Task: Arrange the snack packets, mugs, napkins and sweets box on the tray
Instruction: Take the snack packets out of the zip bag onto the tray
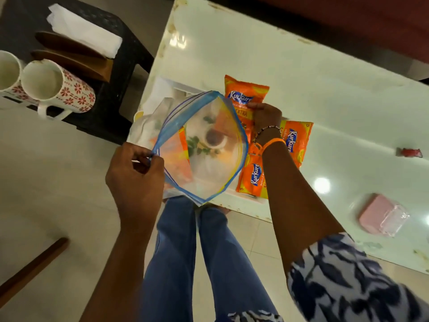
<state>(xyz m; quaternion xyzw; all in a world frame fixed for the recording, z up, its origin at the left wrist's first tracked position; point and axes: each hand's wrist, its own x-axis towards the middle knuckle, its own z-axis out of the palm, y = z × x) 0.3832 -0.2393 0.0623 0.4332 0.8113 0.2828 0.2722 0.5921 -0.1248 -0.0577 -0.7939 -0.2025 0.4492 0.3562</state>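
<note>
My left hand [134,173] pinches the blue-edged rim of a clear zip bag [209,163] and holds its mouth wide over the white tray [243,198]. Through the bag an orange packet and a printed tray picture show. My right hand [265,118] grips an orange Kurkure snack packet [246,94] beside the bag's far rim. Two more Kurkure packets [296,140] [253,180] lie on the tray under my right wrist. Two white mugs with red flowers [60,91] [9,77] and white napkins [81,31] rest on a black stool at the upper left.
The tray lies on a white table [325,101]. A pink box with a clear lid [380,217] and a small red wrapper [409,152] lie on the table to the right. Brown plates [76,59] sit on the black stool [120,73]. A wooden stick [32,266] crosses the floor, lower left.
</note>
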